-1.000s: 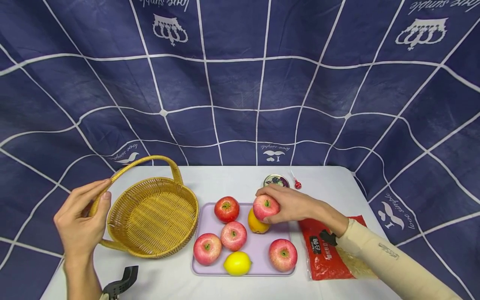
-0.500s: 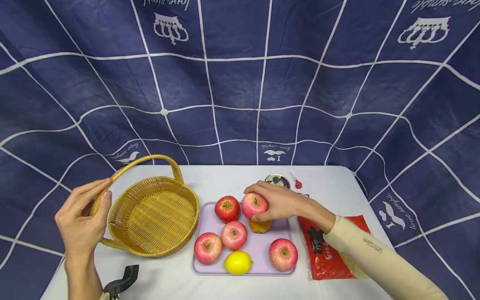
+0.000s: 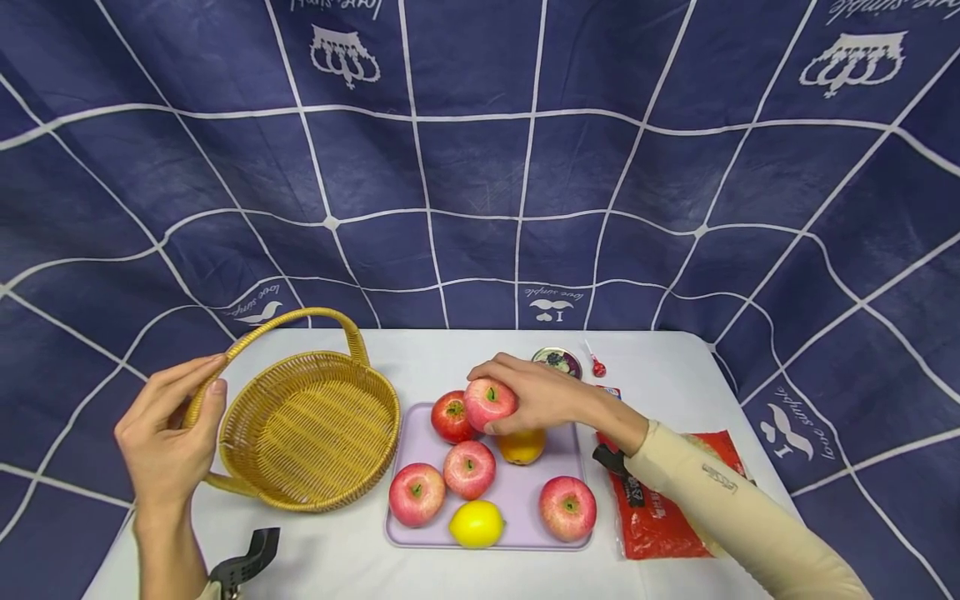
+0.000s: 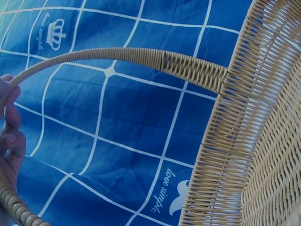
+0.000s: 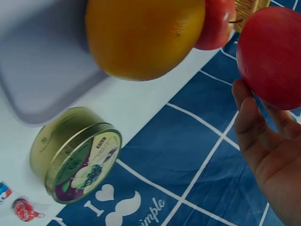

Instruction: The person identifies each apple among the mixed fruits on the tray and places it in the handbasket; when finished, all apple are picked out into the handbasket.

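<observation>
My left hand (image 3: pixel 167 429) grips the arched handle of a wicker basket (image 3: pixel 315 433), which stands tilted toward me at the left with nothing inside. In my right hand (image 3: pixel 536 392) is a pink-red apple (image 3: pixel 489 403), held above the back of a lilac tray (image 3: pixel 517 504). The orange (image 3: pixel 522 447) lies just below that hand, partly covered by it. A darker red apple (image 3: pixel 452 417) sits behind the held one on the left. In the right wrist view the fingers curl under the held apple (image 5: pixel 273 56).
Also on the tray are a lemon (image 3: pixel 477 524) and several apples, one at the right (image 3: pixel 567 508). Behind it stands a round tin (image 3: pixel 557 362) beside a lollipop (image 3: pixel 597 367). A red plastic bag (image 3: pixel 660 517) lies under my right forearm.
My right hand has carried the apple leftward across the tray, from over the orange to beside the dark red apple. My left hand keeps its hold on the basket handle.
</observation>
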Action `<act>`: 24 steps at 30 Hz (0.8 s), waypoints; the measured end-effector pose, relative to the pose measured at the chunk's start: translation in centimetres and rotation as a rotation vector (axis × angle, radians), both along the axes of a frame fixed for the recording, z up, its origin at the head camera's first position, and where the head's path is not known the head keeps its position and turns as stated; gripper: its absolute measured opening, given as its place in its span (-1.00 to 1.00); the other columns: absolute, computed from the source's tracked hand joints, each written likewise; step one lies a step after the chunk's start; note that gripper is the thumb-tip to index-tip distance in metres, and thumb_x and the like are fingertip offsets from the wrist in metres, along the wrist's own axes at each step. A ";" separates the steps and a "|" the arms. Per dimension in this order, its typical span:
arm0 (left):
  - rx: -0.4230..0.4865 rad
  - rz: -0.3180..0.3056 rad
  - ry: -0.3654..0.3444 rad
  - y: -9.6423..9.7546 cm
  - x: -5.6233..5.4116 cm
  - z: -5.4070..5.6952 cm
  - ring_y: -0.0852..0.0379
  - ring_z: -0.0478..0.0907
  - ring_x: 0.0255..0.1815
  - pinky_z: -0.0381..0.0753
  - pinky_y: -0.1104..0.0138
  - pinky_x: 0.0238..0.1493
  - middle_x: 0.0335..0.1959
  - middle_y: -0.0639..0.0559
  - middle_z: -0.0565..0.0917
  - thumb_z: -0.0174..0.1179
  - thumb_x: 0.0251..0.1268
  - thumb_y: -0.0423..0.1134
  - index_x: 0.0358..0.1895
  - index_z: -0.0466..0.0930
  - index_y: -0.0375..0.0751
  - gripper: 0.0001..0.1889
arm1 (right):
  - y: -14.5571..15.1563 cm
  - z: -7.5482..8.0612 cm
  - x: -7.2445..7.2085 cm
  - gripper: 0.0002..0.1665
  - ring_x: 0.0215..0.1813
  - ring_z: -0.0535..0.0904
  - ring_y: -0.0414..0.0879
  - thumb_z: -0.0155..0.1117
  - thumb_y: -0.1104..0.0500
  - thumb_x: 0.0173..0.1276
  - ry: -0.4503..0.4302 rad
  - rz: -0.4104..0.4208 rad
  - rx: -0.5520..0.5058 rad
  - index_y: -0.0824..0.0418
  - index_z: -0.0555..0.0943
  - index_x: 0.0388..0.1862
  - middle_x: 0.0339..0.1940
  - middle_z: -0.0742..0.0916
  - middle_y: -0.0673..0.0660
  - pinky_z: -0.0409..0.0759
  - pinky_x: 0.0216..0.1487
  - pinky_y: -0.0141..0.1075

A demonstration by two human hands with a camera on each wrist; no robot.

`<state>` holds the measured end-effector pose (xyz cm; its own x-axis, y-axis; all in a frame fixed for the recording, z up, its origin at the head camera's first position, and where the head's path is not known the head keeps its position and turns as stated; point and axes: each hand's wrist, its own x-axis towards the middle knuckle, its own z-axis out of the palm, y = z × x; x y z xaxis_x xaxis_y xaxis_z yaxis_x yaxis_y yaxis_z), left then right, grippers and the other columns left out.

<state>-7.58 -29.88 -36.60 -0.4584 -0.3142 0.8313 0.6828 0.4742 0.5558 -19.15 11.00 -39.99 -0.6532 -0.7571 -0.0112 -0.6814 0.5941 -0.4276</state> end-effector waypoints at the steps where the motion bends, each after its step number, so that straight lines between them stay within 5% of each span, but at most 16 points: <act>1: -0.001 0.000 -0.001 0.0 0.0 0.0 0.20 0.68 -0.11 0.60 0.62 -0.07 -0.14 -0.31 0.74 0.24 0.09 -0.65 -0.20 0.66 -0.72 -0.81 | -0.1 0.1 0.0 -0.20 -0.02 0.54 -0.33 0.42 -0.34 0.11 0.001 0.001 -0.001 -0.30 0.43 0.35 0.12 0.53 -0.27 0.60 0.02 -0.31; 24: -0.001 -0.002 -0.021 -0.1 0.1 -0.1 0.19 0.67 -0.10 0.60 0.62 -0.07 -0.13 -0.31 0.74 0.25 0.09 -0.66 -0.18 0.66 -0.72 -0.79 | -3.5 1.6 -0.8 -0.22 -0.01 0.53 -0.34 0.41 -0.37 0.11 0.002 0.055 -0.053 -0.32 0.42 0.32 0.10 0.54 -0.24 0.59 0.01 -0.34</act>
